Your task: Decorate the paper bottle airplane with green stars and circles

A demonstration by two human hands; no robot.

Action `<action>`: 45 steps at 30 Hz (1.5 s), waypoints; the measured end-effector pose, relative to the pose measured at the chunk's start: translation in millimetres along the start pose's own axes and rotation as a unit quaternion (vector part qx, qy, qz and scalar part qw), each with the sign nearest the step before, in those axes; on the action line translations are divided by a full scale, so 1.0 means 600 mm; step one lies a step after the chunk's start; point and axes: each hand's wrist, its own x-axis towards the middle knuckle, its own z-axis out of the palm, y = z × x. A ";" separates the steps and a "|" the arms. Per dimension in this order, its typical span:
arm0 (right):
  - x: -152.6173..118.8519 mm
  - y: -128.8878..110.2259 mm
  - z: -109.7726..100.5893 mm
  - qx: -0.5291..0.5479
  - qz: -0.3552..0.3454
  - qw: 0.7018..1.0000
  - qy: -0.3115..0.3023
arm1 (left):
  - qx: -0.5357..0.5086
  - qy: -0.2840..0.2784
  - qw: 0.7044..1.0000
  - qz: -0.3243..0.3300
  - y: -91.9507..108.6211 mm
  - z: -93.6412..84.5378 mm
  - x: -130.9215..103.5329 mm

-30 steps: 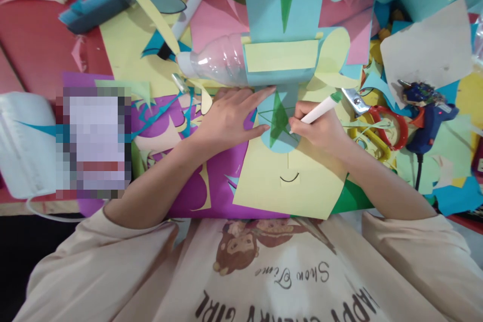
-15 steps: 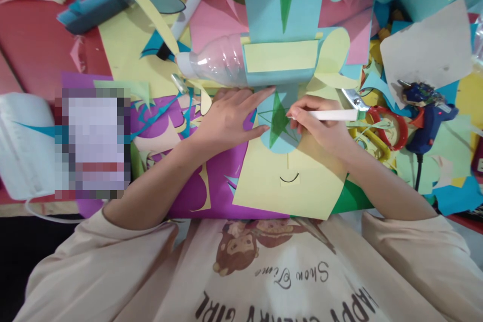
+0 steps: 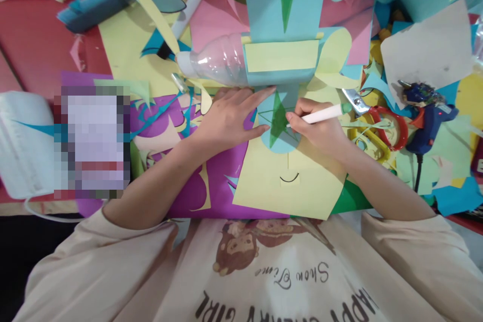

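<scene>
The right hand (image 3: 320, 128), clamped on the marker (image 3: 325, 113), swung its end toward two o'clock (left hand (image 3: 231, 118): fingers apart); star (image 3: 278, 122) seems still half coloured.

The person's 2 bare forearms, the left one (image 3: 162, 176) and the right one (image 3: 381, 181), slant forward and inward from bent elbows. The bare left hand (image 3: 232, 115) lies palm down, its long, straight index finger (image 3: 260, 95) and its thumb (image 3: 259, 132) spread apart. The bare right hand (image 3: 317, 121) is curled in a writing grip, thumb and fingers pinched together. The 2 hands are near each other, not touching.
</scene>
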 end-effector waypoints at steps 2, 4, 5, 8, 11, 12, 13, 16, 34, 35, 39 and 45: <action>0.000 0.001 0.000 -0.009 0.000 1.000 -0.002 | -0.001 0.003 1.000 -0.003 0.000 0.001 0.000; -0.001 0.001 0.000 -0.013 0.000 1.000 -0.006 | -0.002 0.004 1.000 -0.005 0.000 0.000 0.000; -0.001 0.001 0.000 -0.014 -0.001 1.000 -0.009 | -0.003 0.004 1.000 -0.006 0.001 0.000 0.000; -0.001 0.000 -0.001 -0.020 -0.003 1.000 -0.018 | -0.008 0.002 1.000 -0.007 0.001 -0.001 0.000; 0.000 -0.003 -0.003 -0.026 -0.001 0.999 -0.027 | -0.015 0.004 1.000 -0.009 0.001 0.000 0.000; 0.000 -0.004 -0.003 -0.025 0.001 0.999 -0.030 | -0.015 0.005 1.000 -0.009 0.001 0.000 0.000; 0.000 -0.005 -0.004 -0.024 0.004 0.999 -0.035 | -0.014 0.007 1.000 -0.008 0.001 0.000 0.000; 0.000 -0.008 -0.005 -0.017 0.012 0.999 -0.046 | -0.010 0.007 1.000 -0.004 0.001 0.001 0.000; -0.001 0.005 -0.001 -0.010 0.008 1.000 0.028 | -0.012 0.000 1.000 -0.006 0.002 -0.001 0.001; 0.000 0.005 0.000 -0.012 0.004 1.000 0.026 | -0.013 -0.003 1.000 -0.007 0.002 -0.001 0.001; 0.001 0.007 0.000 -0.007 -0.009 1.000 0.016 | -0.032 -0.005 0.999 -0.015 0.003 -0.001 0.001; 0.002 0.004 -0.001 -0.017 -0.009 1.000 0.007 | -0.021 -0.003 1.000 -0.011 0.000 0.000 0.000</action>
